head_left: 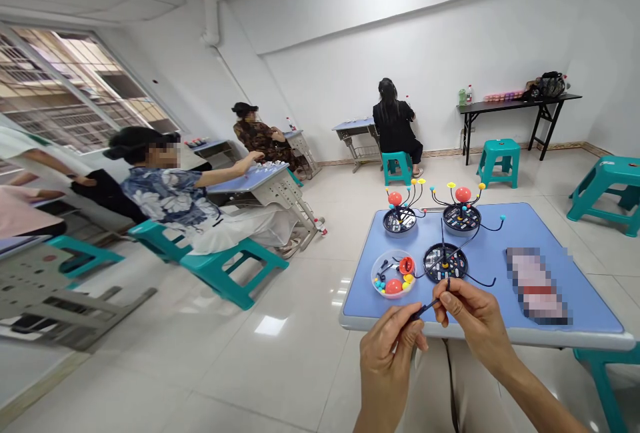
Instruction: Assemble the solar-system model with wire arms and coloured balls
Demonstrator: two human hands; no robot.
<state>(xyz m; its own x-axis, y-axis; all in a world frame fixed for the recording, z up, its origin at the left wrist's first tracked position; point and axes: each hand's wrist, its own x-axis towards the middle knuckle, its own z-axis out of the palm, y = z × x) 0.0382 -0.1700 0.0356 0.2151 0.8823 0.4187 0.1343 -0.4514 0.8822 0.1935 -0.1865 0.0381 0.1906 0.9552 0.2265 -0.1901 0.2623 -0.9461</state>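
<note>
My left hand (391, 346) and my right hand (470, 313) meet over the desk's front edge, each pinching one end of a thin black plastic rod (428, 307). Just beyond them stands a round black base (457, 267) with a post and bent black arms, bearing no balls that I can see. Left of it, a clear round tub (374, 279) holds red, yellow and blue balls and small black parts. Farther back are two planet models, one on the left (395, 199) and one on the right (463, 195), each with a red ball and small coloured balls on arms.
The blue desk (493, 233) carries a blurred-out flat object (537, 286) on its right. Teal stools (607, 186) stand around the room. Several people sit at other desks, one in a floral shirt (165, 183) at left. A black table (515, 105) lines the back wall.
</note>
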